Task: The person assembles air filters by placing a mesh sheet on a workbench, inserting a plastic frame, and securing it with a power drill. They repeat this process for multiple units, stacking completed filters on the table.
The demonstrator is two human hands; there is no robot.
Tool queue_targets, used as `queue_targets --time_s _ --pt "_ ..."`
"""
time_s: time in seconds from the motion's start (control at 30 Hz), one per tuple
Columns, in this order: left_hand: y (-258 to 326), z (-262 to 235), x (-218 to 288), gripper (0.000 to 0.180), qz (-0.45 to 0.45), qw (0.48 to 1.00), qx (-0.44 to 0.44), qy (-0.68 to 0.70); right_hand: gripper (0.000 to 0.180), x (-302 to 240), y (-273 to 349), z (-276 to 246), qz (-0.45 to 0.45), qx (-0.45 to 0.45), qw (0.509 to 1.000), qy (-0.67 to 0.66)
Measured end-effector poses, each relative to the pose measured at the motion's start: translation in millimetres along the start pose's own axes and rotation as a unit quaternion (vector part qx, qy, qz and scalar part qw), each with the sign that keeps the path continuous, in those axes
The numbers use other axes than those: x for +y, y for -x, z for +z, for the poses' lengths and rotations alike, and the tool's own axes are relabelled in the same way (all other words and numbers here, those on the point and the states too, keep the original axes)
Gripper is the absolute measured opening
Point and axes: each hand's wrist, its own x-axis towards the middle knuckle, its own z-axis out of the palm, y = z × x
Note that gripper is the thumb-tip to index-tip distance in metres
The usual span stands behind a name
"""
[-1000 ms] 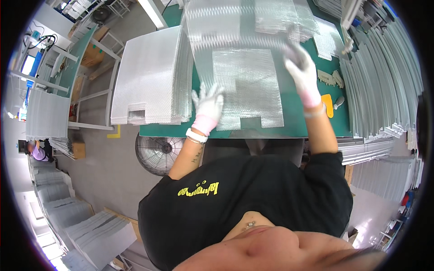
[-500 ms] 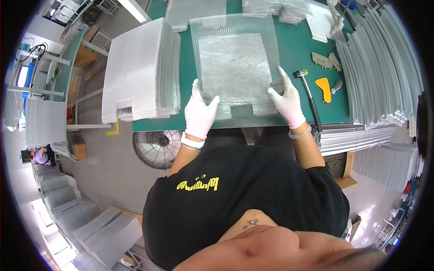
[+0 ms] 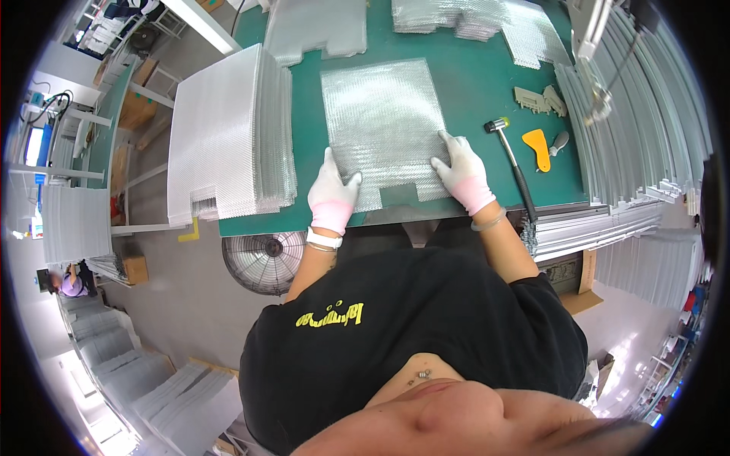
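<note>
A silvery metal mesh sheet (image 3: 384, 114) with a notch in its near edge lies on the green table (image 3: 479, 186) in front of me. Both my hands wear white gloves with pink cuffs. At the sheet's near left edge is my left hand (image 3: 333, 194), fingers along the side and thumb over the mesh. My right hand (image 3: 462, 176) grips the near right edge the same way. Whether several sheets lie stacked between my hands is hard to make out.
A tall stack of mesh sheets (image 3: 220, 129) stands to the left. On the right lie a hammer (image 3: 515, 163), a yellow scraper (image 3: 538, 148) and beige pieces (image 3: 532, 100). Long stacked panels (image 3: 646, 121) line the far right. More mesh sheets (image 3: 319, 30) lie at the back. A floor fan (image 3: 268, 262) stands below the table.
The mesh sheet that was raised between my hands has come down onto the table, lining up with the mesh beneath. My right hand has moved slightly left and nearer.
</note>
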Motion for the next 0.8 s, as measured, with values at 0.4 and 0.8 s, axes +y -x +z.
queue_targets --time_s 0.4,0.8 --pt "-23 -5 -15 0.069 0.169 0.977 -0.019 -0.129 0.04 110 -155 -88 0.053 0.145 0.987 0.034" --pt "40 -37 -13 0.07 0.246 0.959 0.138 -0.007 0.078 262 -267 -129 0.338 0.135 0.931 0.021"
